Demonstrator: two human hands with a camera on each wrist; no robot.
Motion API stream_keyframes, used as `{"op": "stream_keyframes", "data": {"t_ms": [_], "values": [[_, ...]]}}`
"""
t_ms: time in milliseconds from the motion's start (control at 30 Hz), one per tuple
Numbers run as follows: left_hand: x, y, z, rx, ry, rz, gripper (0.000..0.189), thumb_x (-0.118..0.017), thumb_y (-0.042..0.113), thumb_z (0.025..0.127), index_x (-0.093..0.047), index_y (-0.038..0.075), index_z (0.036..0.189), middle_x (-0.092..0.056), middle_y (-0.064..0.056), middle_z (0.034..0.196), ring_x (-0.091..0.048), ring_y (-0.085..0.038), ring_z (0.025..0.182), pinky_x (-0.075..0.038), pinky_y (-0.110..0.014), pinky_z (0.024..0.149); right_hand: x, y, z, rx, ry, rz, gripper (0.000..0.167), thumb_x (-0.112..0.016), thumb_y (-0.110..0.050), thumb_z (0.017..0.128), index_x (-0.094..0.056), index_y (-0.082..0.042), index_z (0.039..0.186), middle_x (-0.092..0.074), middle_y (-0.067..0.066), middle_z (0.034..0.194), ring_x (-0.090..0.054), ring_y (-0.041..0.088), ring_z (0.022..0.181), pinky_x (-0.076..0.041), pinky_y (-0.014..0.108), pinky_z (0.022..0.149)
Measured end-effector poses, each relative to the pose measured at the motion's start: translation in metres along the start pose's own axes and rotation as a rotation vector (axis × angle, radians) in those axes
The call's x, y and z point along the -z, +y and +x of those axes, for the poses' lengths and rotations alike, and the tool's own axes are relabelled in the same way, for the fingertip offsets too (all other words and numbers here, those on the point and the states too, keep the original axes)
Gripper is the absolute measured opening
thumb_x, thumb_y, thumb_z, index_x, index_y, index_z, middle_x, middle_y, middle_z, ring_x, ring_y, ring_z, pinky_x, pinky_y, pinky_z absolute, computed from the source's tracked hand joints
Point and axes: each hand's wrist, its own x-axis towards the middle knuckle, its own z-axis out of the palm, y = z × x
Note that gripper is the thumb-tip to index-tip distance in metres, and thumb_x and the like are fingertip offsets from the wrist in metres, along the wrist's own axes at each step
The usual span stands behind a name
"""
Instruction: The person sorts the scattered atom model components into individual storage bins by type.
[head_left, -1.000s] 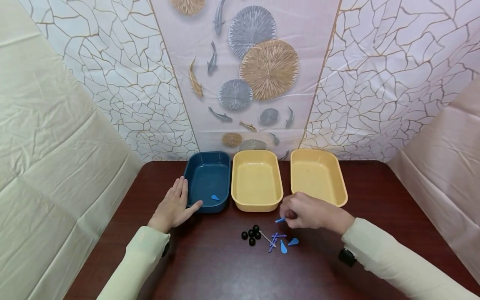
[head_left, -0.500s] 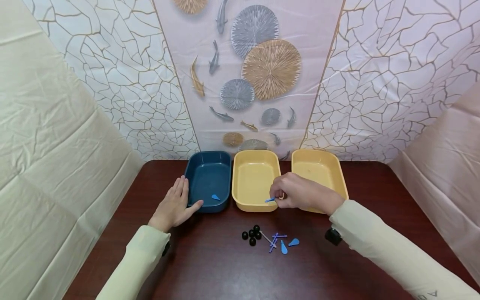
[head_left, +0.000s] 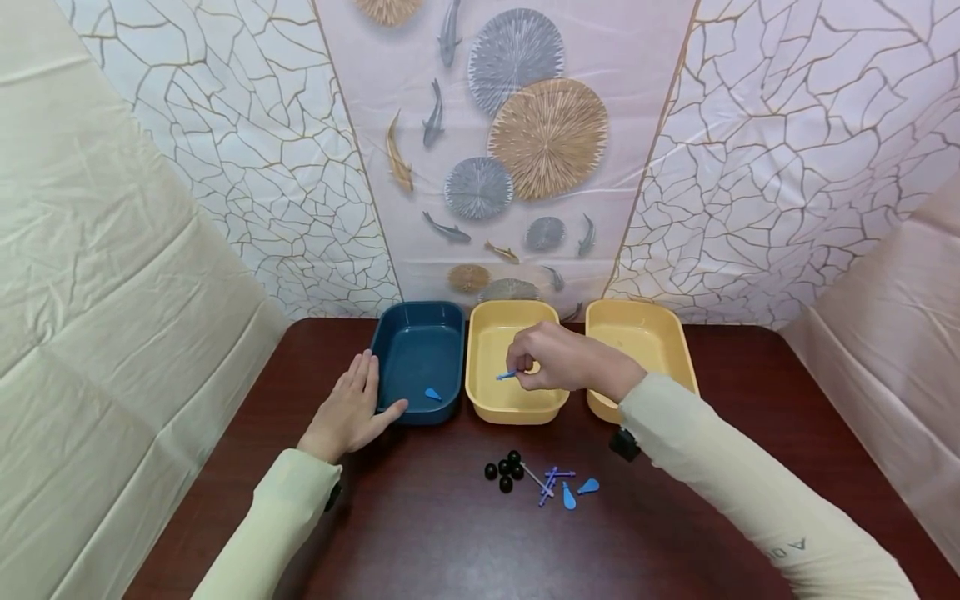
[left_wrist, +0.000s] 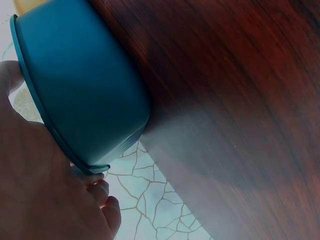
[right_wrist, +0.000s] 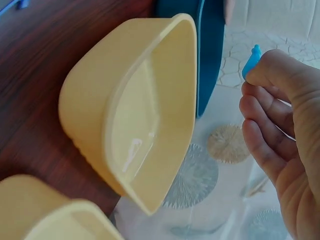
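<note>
My right hand is over the middle yellow tray, pinching a small blue teardrop-shaped piece between thumb and forefinger. In the right wrist view the knobbed tip of that blue piece sticks out past the thumb. Fingers extended, my left hand rests against the left side of the dark blue tray, its thumb at the front rim. Inside that tray lies a similar blue piece. In the left wrist view my hand lies along the tray's rim.
Several black domed pieces sit in a cluster on the dark wood table. Right of them lie thin purple sticks, a pale stick and two blue teardrop pieces. Another yellow tray stands at the right.
My right hand has carried the blue teardrop piece up and left, from in front of the yellow trays to above the middle one. The left hand stays at the blue tray.
</note>
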Motion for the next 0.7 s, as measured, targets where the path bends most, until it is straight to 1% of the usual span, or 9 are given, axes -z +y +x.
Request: {"op": "stream_keyframes", "data": {"t_ms": [200, 467, 700], "values": [[0.0, -0.002, 0.001, -0.003, 0.003, 0.0, 0.097, -0.05, 0.059, 0.104, -0.018, -0.011, 0.164, -0.017, -0.03, 0.174, -0.018, -0.051, 0.161, -0.025, -0.064, 0.129, -0.008, 0.0, 0.024, -0.003, -0.007, 0.019, 0.007, -0.075, -0.008, 0.09, -0.08, -0.013, 0.091, -0.076, -0.002, 0.089, -0.07, 0.012, 0.081, -0.059, 0.023, 0.075], [-0.002, -0.004, 0.003, -0.001, -0.001, -0.007, 0.098, -0.05, 0.06, 0.104, -0.017, -0.01, 0.164, -0.016, -0.029, 0.174, -0.018, -0.051, 0.161, -0.025, -0.064, 0.129, -0.025, 0.005, 0.055, -0.021, 0.008, 0.079, 0.008, -0.074, -0.005, 0.089, -0.079, -0.011, 0.089, -0.075, 0.0, 0.087, -0.072, 0.018, 0.082, -0.058, 0.023, 0.074], [-0.004, -0.005, 0.004, 0.003, -0.003, -0.009, 0.098, -0.049, 0.061, 0.104, -0.017, -0.009, 0.165, -0.016, -0.029, 0.174, -0.017, -0.05, 0.162, -0.025, -0.064, 0.129, -0.042, 0.014, 0.079, -0.059, 0.0, 0.102, 0.006, -0.073, -0.004, 0.09, -0.079, -0.006, 0.092, -0.077, 0.002, 0.088, -0.068, 0.008, 0.078, -0.059, 0.021, 0.074]]}}
